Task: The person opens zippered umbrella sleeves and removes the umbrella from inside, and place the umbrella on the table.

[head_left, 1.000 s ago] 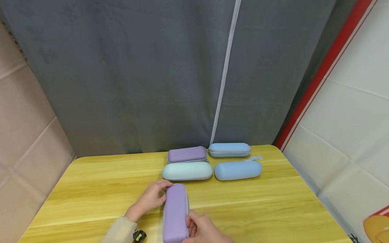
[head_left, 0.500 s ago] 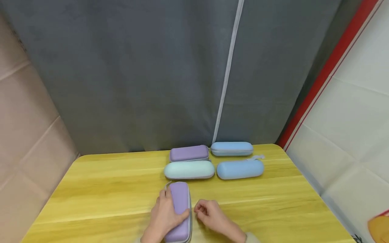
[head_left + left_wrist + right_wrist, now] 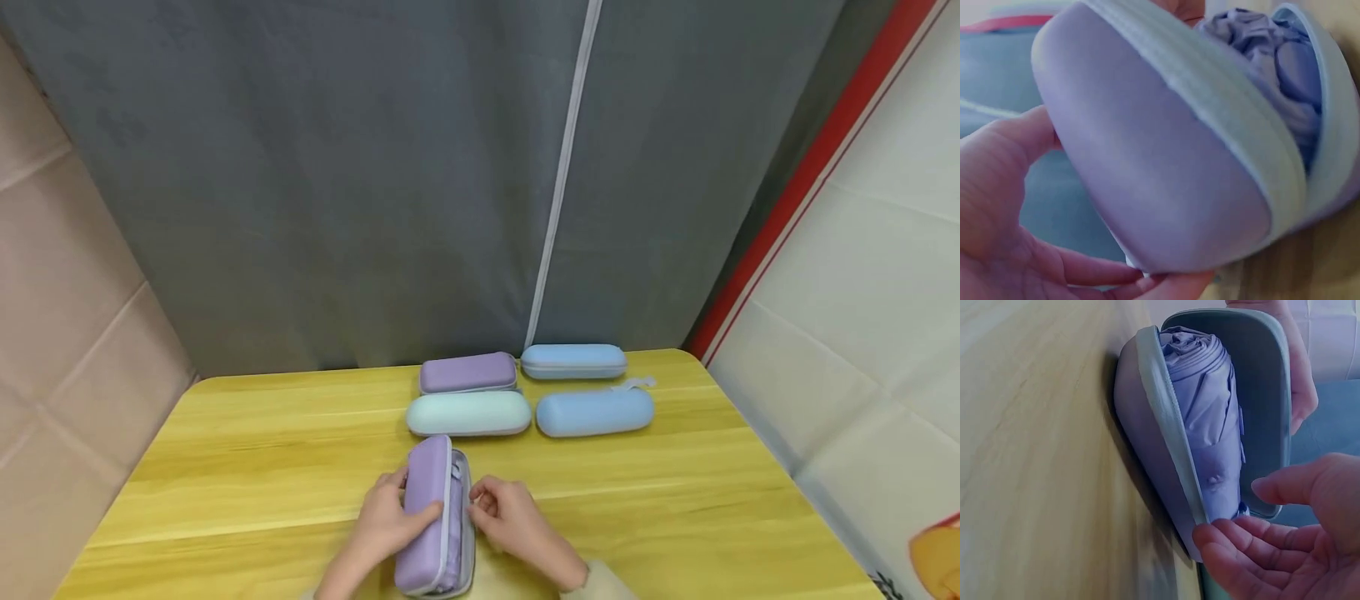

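A purple zip case (image 3: 424, 525) lies lengthwise near the front of the table, its lid tilted up to the left. Inside the lower shell shows a rolled purple folding umbrella (image 3: 1202, 419). My left hand (image 3: 384, 518) grips the lid from the left, thumb on its outer face and fingers around the side; the left wrist view shows the lid (image 3: 1141, 150) between thumb and fingers. At the case's right side is my right hand (image 3: 517, 521). Its fingertips touch the lower shell's rim (image 3: 1166, 412), fingers loosely bent, with the thumb apart from them.
Behind stand a second purple case (image 3: 468, 372), a mint case (image 3: 469, 413) and two blue cases, one at the back (image 3: 573, 361) and one in front (image 3: 595, 412) with a strap. A grey curtain (image 3: 337, 208) hangs behind the wooden table (image 3: 262, 467).
The case was shut half a second ago; its lid now stands raised to the left in my left hand, baring the umbrella. My right hand has come against the case's right rim.
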Tool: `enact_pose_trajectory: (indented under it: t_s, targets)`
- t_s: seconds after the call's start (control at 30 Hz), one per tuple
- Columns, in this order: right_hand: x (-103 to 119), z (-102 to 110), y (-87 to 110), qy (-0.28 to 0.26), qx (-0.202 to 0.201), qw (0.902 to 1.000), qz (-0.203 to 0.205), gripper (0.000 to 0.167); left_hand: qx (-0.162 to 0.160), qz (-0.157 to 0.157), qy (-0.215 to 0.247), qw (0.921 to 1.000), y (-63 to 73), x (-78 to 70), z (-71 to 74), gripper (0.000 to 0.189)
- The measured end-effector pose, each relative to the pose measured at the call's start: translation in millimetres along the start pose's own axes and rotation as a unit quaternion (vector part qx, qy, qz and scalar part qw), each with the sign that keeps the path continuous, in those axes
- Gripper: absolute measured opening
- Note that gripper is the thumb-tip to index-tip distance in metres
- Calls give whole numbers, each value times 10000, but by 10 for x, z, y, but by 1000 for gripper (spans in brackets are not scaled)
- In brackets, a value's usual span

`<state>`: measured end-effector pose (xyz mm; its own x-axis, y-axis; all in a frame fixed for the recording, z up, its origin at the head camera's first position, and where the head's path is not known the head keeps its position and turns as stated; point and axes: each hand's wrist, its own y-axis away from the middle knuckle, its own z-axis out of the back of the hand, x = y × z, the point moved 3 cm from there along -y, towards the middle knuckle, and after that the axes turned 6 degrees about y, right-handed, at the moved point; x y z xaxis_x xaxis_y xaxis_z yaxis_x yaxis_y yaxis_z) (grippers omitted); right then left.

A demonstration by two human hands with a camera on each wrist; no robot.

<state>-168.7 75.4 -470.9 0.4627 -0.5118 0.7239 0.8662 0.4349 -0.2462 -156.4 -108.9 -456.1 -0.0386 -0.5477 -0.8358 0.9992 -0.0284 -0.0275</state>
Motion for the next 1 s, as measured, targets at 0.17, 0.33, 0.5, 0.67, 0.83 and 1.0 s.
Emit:
enact_pose_trajectory:
  t_s: [0.17,0.33,0.5,0.67,0.83,1.0]
  targets:
    - [44,-39,-58,77,-192,9997,-101,20,297,234,1097,9932,27,112,82,71]
    - [117,-78,-133,664,-643,9956,-139,37,451,553,1901,9792,38,233,112,67]
    - [176,-133,-245,1053,-547,9917,-504,62,803,852,2787,9532,41,313,141,67]
    - [214,-236,-343,1669,-118,9827,-795,70,967,918,3074,9422,58,337,164,63]
    - [255,-334,-428,2422,-140,9666,-826,61,970,933,3021,9437,67,313,169,62]
    - [310,-385,-482,2810,-80,9545,-996,61,885,966,2845,9497,62,291,156,63]
